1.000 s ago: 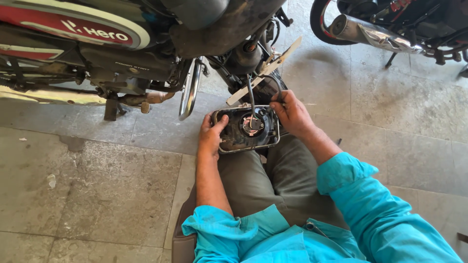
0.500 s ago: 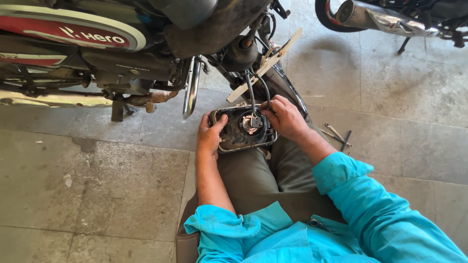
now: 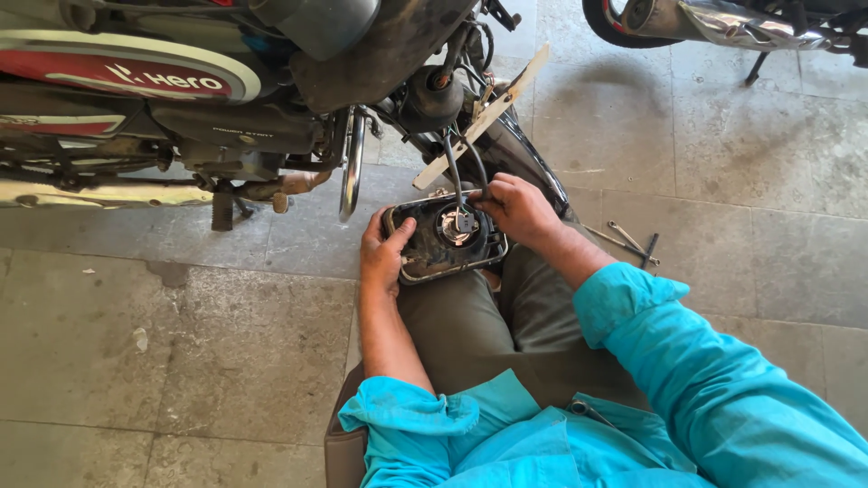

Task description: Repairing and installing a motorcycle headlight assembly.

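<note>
The right hand [image 3: 517, 210] has shifted onto the wires [image 3: 461, 172], pinching them; the left hand [image 3: 384, 258] clamps the headlight housing [image 3: 443, 239]. Tugging could tear the wires loose.

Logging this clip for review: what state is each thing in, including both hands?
Headlight unit: off the motorcycle, back side up on the person's lap.
Cables: run into the unit's centre.
Left hand: grips the unit's left edge.
Right hand: at the cables.
Tools: lying on the floor.
Motorcycle: parked.
</note>
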